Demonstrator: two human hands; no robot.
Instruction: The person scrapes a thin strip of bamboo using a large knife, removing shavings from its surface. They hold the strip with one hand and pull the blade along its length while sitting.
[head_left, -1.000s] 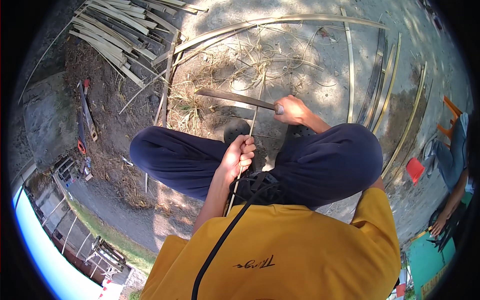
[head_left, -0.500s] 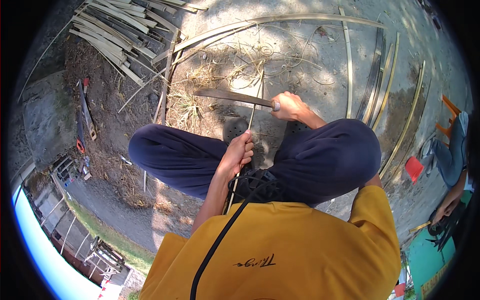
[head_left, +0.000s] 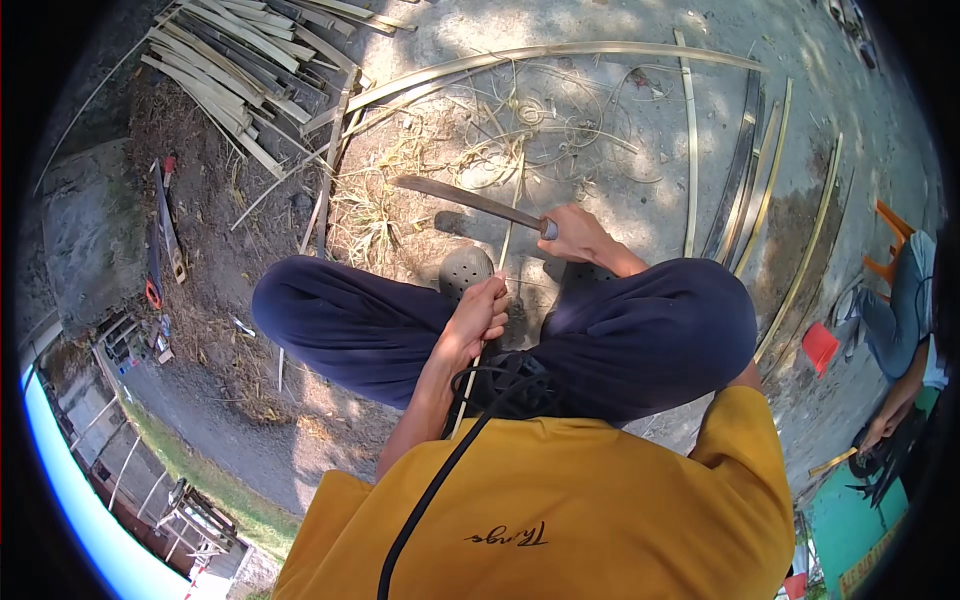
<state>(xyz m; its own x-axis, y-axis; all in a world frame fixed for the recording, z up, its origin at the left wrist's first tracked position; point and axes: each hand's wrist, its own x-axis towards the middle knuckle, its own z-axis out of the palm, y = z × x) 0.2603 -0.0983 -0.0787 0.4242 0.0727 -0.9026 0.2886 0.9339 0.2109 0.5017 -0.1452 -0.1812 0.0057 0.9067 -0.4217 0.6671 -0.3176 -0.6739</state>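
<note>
Strip of pale wood is clenched in the left hand; the right hand grips a knife crossing it; slats lie piled far left.

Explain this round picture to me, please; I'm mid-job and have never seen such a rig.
There is no machine here, only a person's two bare hands. The view comes from the left of two fisheye cameras worn on the head, looking down: picture left is the person's left, and straight edges bend near the rim. The left hand grips a thin pale strip running between the knees. The right hand holds a long-bladed knife whose blade crosses the strip in view; whether they touch, I cannot tell. On the ground ahead lies a tangle of curled strips, with a pile of slats at upper left. Another person is partly visible at far right.
</note>
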